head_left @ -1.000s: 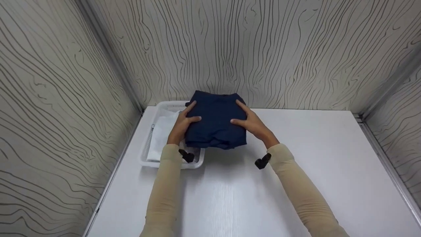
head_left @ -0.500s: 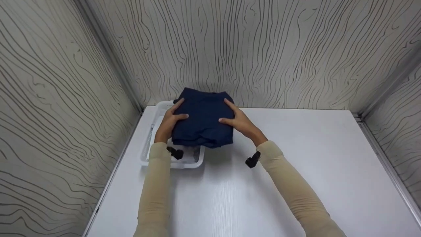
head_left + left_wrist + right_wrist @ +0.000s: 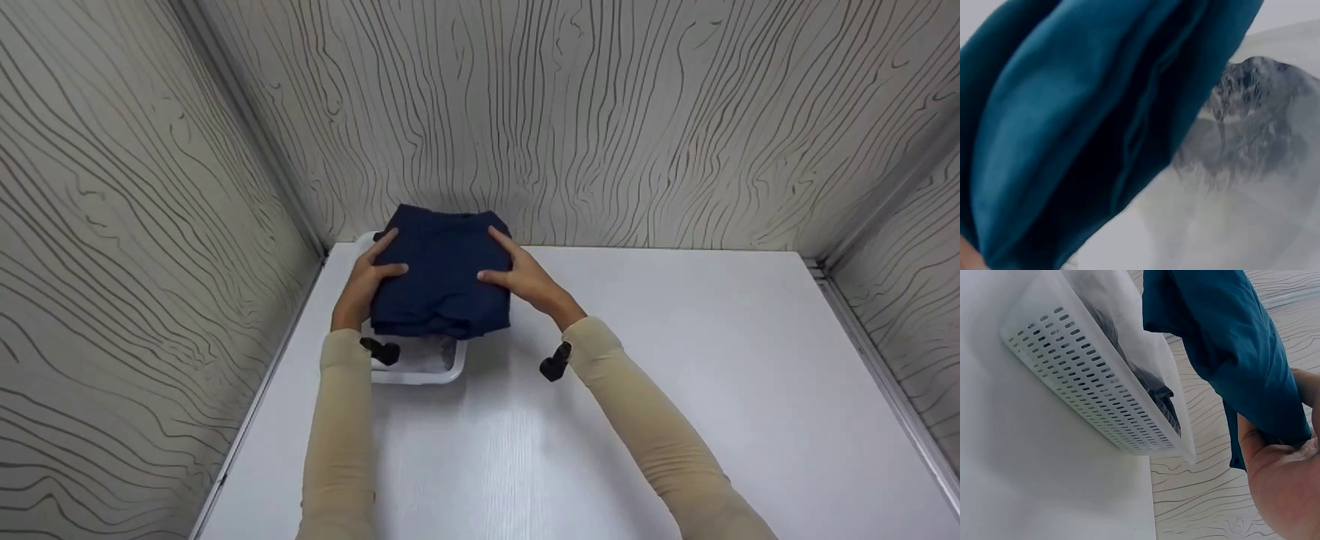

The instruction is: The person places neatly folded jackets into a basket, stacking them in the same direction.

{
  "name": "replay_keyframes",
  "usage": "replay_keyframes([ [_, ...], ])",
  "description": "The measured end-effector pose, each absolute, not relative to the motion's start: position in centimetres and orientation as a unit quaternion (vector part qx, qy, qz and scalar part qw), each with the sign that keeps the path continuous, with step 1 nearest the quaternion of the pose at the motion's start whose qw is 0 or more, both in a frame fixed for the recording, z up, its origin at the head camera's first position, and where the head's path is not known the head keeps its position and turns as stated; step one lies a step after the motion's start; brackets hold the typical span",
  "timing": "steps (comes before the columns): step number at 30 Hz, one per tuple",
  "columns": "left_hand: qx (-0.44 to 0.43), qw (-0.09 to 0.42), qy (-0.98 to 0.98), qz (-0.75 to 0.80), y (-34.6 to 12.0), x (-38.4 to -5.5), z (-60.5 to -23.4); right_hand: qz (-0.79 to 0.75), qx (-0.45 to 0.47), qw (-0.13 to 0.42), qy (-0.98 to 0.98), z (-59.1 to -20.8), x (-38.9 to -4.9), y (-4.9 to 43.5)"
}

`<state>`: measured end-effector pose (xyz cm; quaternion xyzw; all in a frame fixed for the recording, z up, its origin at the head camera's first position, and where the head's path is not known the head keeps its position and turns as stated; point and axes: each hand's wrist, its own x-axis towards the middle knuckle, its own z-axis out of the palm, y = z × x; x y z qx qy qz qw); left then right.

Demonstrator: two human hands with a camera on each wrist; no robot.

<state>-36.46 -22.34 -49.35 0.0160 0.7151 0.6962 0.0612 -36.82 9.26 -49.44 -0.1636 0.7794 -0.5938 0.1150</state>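
Both hands hold a folded navy cloth bundle (image 3: pixel 442 277) by its two sides, raised over a white plastic basket (image 3: pixel 416 377). My left hand (image 3: pixel 364 285) grips the left edge, thumb on top. On the opposite edge, my right hand (image 3: pixel 529 281) grips with its thumb on top and other fingers reaching round the side. In the right wrist view the cloth (image 3: pixel 1235 354) hangs apart from the perforated basket wall (image 3: pixel 1084 377). Layered folds of the cloth (image 3: pixel 1072 112) fill much of the left wrist view. The bundle hides most of the basket in the head view.
The basket stands at the back left of a white table (image 3: pixel 637 390). Inside it lies whitish translucent material (image 3: pixel 1213 225) with a dark grey patterned patch (image 3: pixel 1258 112). Wood-patterned panels (image 3: pixel 525 112) wall the table at the back and sides.
Both hands have carried the navy cloth bundle leftward, from partly beside the basket to above it. More of the basket is now covered in the head view.
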Motion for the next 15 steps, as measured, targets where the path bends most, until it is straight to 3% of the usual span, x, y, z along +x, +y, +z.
replay_keyframes([
  [15, 0.000, 0.076, 0.717, 0.693, -25.4, -35.4, -50.0, -0.585, -0.180, 0.137, 0.779, -50.2, -36.7, 6.3],
])
